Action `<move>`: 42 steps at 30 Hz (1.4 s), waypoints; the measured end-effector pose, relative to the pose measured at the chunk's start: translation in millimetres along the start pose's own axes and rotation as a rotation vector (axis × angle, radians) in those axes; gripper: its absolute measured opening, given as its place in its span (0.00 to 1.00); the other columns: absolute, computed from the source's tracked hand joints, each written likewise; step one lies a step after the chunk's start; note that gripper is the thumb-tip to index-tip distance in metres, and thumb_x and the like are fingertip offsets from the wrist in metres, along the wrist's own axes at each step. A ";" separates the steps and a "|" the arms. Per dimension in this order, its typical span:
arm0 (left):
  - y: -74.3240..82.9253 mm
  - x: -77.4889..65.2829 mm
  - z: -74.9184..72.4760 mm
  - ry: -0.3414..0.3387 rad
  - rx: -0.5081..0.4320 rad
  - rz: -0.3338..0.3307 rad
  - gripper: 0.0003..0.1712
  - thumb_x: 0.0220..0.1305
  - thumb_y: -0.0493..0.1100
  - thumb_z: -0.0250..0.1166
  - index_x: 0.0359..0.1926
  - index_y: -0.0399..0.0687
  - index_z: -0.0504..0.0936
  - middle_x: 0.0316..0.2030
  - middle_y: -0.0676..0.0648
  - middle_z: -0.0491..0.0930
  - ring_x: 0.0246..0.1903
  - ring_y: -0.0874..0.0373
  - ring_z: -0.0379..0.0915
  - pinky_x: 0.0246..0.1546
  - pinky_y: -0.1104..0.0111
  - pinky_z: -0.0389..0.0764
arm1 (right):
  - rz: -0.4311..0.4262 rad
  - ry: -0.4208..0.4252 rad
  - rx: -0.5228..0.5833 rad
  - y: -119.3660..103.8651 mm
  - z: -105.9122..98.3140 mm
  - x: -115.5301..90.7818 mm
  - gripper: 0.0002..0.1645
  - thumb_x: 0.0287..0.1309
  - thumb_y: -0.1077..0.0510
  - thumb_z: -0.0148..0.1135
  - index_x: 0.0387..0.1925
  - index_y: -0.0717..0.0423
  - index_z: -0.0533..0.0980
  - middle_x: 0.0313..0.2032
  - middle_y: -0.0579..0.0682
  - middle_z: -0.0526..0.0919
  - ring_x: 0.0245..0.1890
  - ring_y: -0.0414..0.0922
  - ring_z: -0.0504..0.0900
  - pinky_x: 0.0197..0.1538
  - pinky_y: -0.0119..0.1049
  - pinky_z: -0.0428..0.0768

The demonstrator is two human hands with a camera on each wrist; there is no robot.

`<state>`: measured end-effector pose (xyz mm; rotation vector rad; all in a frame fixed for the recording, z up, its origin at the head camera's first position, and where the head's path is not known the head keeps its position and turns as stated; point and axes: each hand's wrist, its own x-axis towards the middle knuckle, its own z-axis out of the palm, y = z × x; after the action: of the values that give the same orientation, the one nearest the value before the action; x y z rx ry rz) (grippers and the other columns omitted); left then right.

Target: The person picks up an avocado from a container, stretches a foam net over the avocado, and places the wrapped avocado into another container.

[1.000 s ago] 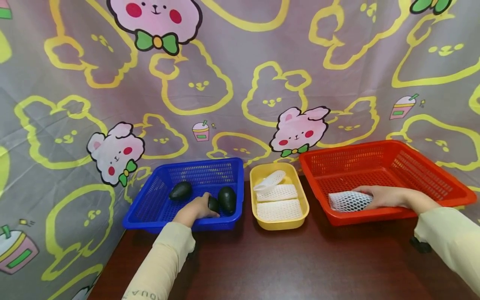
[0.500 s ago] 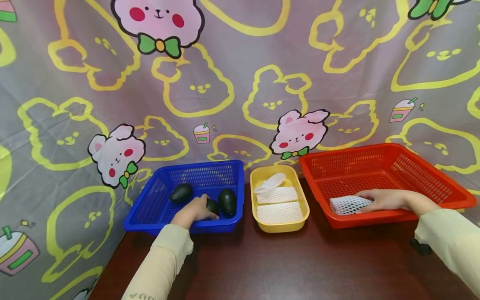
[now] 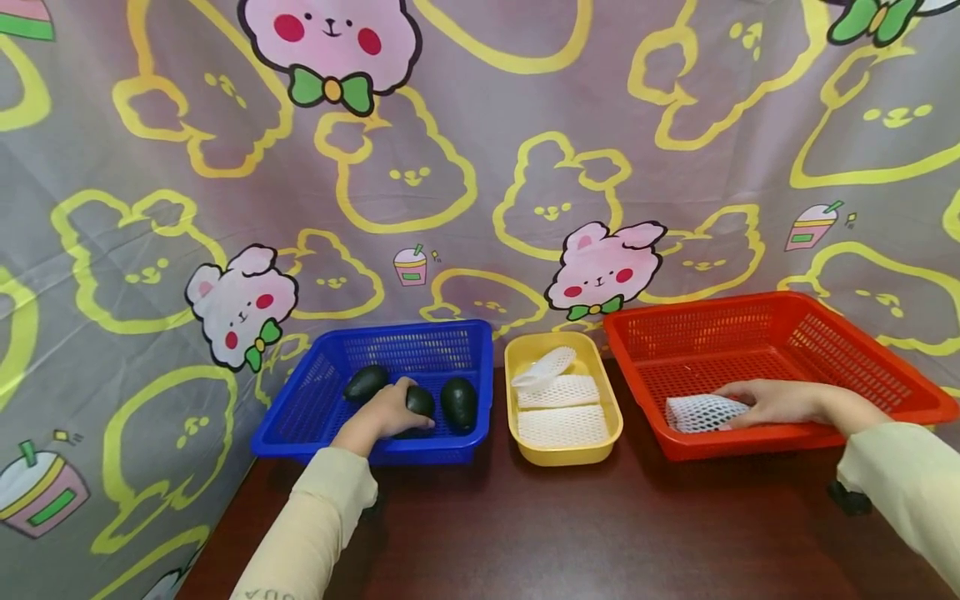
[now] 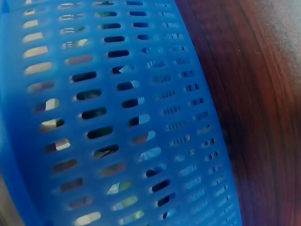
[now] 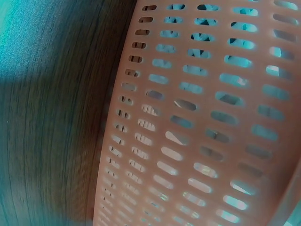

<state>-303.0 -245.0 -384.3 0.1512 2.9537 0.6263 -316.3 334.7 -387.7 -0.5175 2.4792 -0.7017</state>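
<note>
In the head view, my left hand (image 3: 390, 408) reaches over the front rim of the blue basket (image 3: 442, 454) and grips a dark green avocado (image 3: 420, 402), its thumb across the near side. One avocado (image 3: 366, 382) lies behind the hand and another (image 3: 459, 403) to the right. My right hand (image 3: 780, 402), inside the front of the red basket (image 3: 738, 444), holds a white foam net sleeve (image 3: 701, 412) with dark showing through its mesh. Both wrist views are filled mostly by basket walls, the blue wall (image 4: 108, 117) and the reddish wall (image 5: 197, 113), hiding the hands.
Between the baskets stands a yellow tray (image 3: 566, 454) with several white foam net sleeves (image 3: 562, 425), one lying tilted on top. A brown wooden table (image 3: 555, 533) carries everything. A patterned curtain (image 3: 480, 167) hangs right behind the baskets.
My left hand has shifted slightly left, and more of its avocado now shows. My right hand has stayed in the red basket, with the net sleeve turned slightly. The head view has drifted a little.
</note>
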 end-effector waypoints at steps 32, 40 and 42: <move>-1.8 -13.4 -15.0 0.083 -0.059 0.157 0.49 0.56 0.50 0.78 0.73 0.35 0.65 0.66 0.30 0.70 0.61 0.34 0.71 0.58 0.44 0.74 | -0.056 0.132 0.012 -9.8 -8.6 -16.8 0.43 0.61 0.47 0.72 0.69 0.66 0.68 0.62 0.68 0.74 0.59 0.63 0.71 0.54 0.60 0.79; 9.1 -18.3 -18.3 0.102 -0.086 0.188 0.49 0.58 0.49 0.77 0.75 0.40 0.64 0.67 0.31 0.69 0.60 0.36 0.73 0.56 0.45 0.77 | -0.084 0.200 0.006 -20.4 -13.4 -20.1 0.38 0.67 0.47 0.66 0.69 0.65 0.69 0.64 0.69 0.73 0.62 0.67 0.71 0.54 0.62 0.78; 12.7 -19.6 -18.7 0.104 -0.088 0.198 0.49 0.59 0.49 0.77 0.75 0.41 0.64 0.68 0.31 0.68 0.60 0.36 0.72 0.56 0.44 0.76 | -0.108 0.220 0.006 -24.4 -12.7 -20.5 0.37 0.68 0.48 0.65 0.69 0.65 0.69 0.64 0.69 0.74 0.62 0.67 0.72 0.55 0.61 0.79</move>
<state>-285.3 -243.3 -360.2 0.4189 3.0268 0.8118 -301.8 329.9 -357.0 -0.6050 2.6676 -0.8487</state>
